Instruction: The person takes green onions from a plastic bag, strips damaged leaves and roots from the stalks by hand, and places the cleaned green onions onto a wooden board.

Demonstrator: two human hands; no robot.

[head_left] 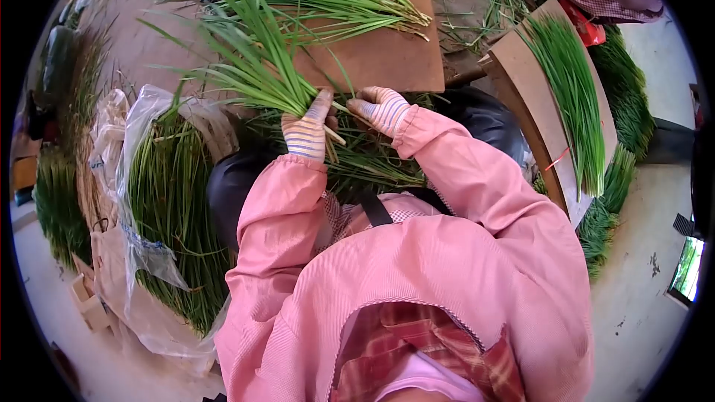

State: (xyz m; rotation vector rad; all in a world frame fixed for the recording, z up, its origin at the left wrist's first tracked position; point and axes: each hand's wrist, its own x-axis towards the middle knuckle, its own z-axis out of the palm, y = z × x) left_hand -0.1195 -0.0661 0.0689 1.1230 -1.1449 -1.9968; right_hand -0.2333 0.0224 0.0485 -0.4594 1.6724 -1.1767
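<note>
1. A person in a pink jacket [417, 268] looks down at two gloved hands, held in front of the body over the near edge of a brown board [380, 59].
2. The left hand [305, 131] has its grip wrapped around a bunch of long green leaves [283, 80], which fans up and to the left; a few pale stalk ends poke out below the fist.
3. The right hand [383, 110] is just beside those ends, thumb and fingertips bent toward them. Whether its grip pinches a stalk, I cannot tell.
4. The step in hand appears to be picking over the stalk ends. To do it well, the left grip should be firm but not crushing, the ends kept level, and the right fingertips should work on one stalk at a time.
5. On the board's far part lies a loose pile of leaves [350, 9], clipped by no visible tie.
6. To the right, a slanted panel [525, 74] carries a neat bundle [575, 97], with a red strip [558, 158] beside it.
7. To the left, a clear plastic bag [153, 253] surrounds more leaves; pale floor [633, 242] shows at the room's right.
</note>
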